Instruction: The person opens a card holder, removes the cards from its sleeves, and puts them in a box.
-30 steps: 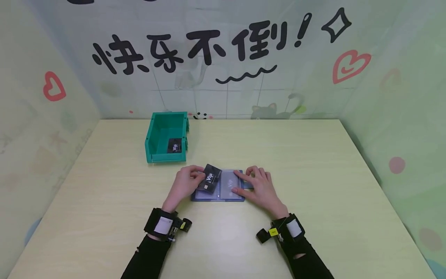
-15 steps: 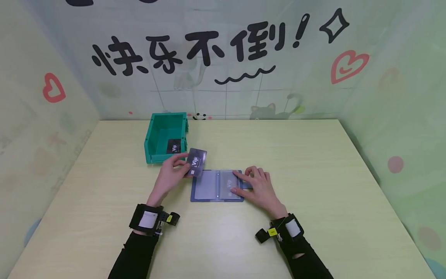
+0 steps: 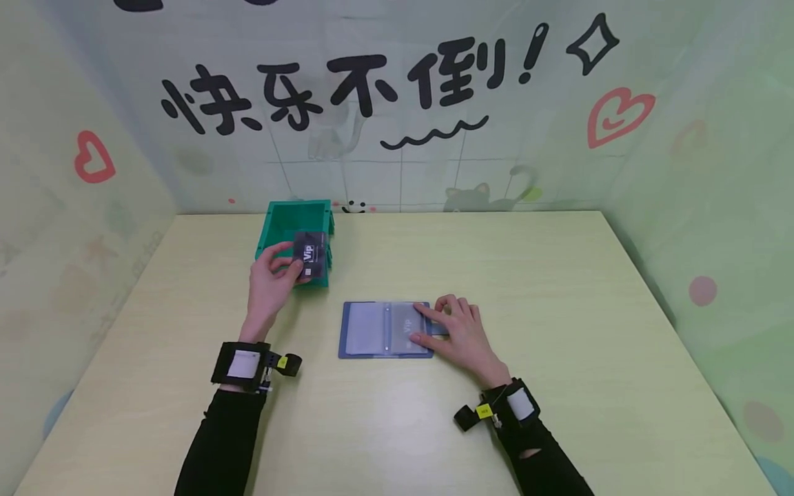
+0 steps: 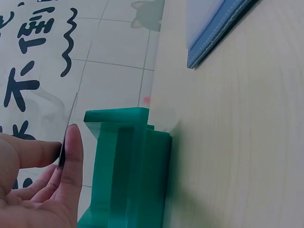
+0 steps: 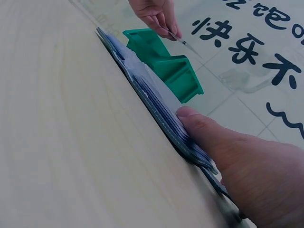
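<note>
Pinched between the thumb and fingers of my left hand (image 3: 269, 284) is a dark card (image 3: 310, 253) marked "Vip". It is over the front part of the green bin (image 3: 298, 215); from the left wrist the card (image 4: 71, 114) shows edge-on, above the bin's rim. An open blue card holder (image 3: 366, 332) with clear sleeves lies flat on the table. Thumb and index finger of my right hand (image 3: 464, 343) rest on its right page, where a faint "Vip" shows through. The right wrist view has the thumb (image 5: 202, 127) on top of the stacked sleeves (image 5: 161, 107).
The bin stands at the back left of the light wooden table (image 3: 397, 420). A printed backdrop (image 3: 347, 145) rises behind the table, and walls flank it on both sides. A strap tab (image 3: 440, 330) sticks out from the holder's right side, beside my right hand.
My left hand has carried the card from over the holder's left page leftward and back, over the bin. The card seen inside the bin is now hidden. My right hand stays put.
</note>
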{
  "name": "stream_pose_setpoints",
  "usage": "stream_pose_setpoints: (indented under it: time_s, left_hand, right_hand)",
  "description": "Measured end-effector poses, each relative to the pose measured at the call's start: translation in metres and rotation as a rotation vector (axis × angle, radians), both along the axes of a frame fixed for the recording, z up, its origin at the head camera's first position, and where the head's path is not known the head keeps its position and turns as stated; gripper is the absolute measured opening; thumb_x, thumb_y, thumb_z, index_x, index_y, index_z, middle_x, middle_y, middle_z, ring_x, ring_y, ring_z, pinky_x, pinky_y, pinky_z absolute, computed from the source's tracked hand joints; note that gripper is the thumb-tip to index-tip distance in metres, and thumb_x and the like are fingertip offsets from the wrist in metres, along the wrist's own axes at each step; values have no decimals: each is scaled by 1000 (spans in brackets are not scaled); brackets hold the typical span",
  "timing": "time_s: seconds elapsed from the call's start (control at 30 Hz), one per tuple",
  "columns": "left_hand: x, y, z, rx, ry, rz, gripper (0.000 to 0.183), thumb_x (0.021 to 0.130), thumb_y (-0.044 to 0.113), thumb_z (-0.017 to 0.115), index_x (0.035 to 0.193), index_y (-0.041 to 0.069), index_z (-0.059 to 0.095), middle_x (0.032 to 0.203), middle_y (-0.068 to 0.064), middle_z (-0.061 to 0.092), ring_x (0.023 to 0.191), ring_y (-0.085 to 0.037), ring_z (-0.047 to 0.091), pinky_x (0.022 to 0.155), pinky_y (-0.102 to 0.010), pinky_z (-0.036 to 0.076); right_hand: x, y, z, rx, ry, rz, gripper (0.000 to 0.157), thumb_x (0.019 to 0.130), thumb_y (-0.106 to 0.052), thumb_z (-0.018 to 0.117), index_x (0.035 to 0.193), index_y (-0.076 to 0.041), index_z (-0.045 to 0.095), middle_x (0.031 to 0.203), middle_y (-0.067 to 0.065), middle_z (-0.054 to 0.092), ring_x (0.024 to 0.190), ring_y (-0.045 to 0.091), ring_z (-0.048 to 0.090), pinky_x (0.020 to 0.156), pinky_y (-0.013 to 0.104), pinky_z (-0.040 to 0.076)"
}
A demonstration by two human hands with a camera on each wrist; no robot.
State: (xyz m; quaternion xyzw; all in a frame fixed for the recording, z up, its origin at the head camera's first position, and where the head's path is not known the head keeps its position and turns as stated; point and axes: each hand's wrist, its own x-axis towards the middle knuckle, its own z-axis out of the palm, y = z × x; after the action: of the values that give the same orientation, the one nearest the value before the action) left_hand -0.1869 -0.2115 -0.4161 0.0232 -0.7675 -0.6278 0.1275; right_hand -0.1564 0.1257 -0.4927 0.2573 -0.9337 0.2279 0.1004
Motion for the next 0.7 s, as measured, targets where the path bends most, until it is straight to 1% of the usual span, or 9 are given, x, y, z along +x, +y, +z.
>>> stream_pose_setpoints:
  time_s: [0.07, 0.13, 0.27, 0.33, 0.4, 0.47, 0.53, 0.63, 0.7]
  left_hand:
    - [-4, -1, -1, -12, -7, 38, 44, 94, 0, 57, 137, -1, 45, 104, -26, 59, 77, -12, 64, 68, -25, 57]
    - [-9, -2, -1, -60, -17, 81, 44, 95, 2, 56, 137, 0, 45, 104, -25, 60, 78, -18, 64, 66, -21, 56]
    - [-18, -2, -3, -207, -26, 163, 41, 96, 5, 55, 136, 3, 46, 106, -22, 63, 82, -27, 63, 63, -15, 54]
    - [-23, -1, -4, -275, -9, 191, 40, 95, 4, 54, 135, 1, 47, 107, -23, 64, 83, -30, 64, 63, -20, 55]
    - [-26, 0, -6, -348, 12, 216, 38, 95, 2, 54, 132, -1, 49, 107, -24, 64, 84, -32, 63, 65, -29, 56]
    - [-29, 1, -7, -410, 38, 225, 36, 93, -1, 55, 129, -4, 52, 106, -26, 64, 83, -34, 62, 68, -41, 55]
    - [-32, 3, -8, -467, 56, 216, 33, 92, -3, 55, 125, -7, 55, 106, -28, 63, 84, -37, 61, 71, -49, 53]
    - [-35, 5, -8, -538, 46, 187, 30, 91, -4, 57, 120, -9, 59, 106, -29, 64, 85, -38, 62, 73, -52, 52]
    - [-36, 6, -8, -576, 17, 162, 29, 91, -3, 57, 118, -10, 61, 108, -30, 64, 87, -39, 62, 72, -51, 52]
  right_hand:
    - [0, 0, 0, 1, 0, 2, 61, 81, -56, 65, 133, -24, 60, 100, 2, 42, 92, 24, 37, 79, 43, 29]
    - [0, 0, 0, 1, -1, 3, 61, 81, -56, 65, 133, -24, 59, 100, 2, 42, 92, 24, 37, 79, 44, 29]
    - [0, 0, 1, -3, -1, 2, 61, 81, -55, 65, 133, -24, 60, 100, 2, 42, 92, 25, 37, 78, 44, 29]
    - [0, 0, 1, -1, 0, 0, 61, 81, -55, 65, 133, -24, 60, 101, 2, 42, 92, 25, 37, 78, 44, 30]
    - [0, 0, 1, 2, -2, -1, 61, 81, -55, 65, 133, -24, 60, 101, 2, 42, 93, 25, 37, 78, 44, 29]
    - [0, 0, 1, 5, -4, -1, 61, 81, -56, 65, 133, -24, 59, 101, 2, 42, 93, 25, 37, 79, 44, 30]
    - [0, 0, 1, 4, -6, 0, 61, 81, -56, 65, 133, -24, 59, 101, 3, 42, 93, 25, 37, 79, 44, 30]
    - [0, 0, 1, 3, -7, -1, 61, 81, -55, 65, 133, -24, 59, 101, 2, 42, 94, 24, 37, 79, 44, 29]
    - [0, 0, 1, 1, -7, -3, 61, 81, -55, 65, 133, -24, 59, 101, 2, 42, 94, 24, 37, 79, 44, 29]
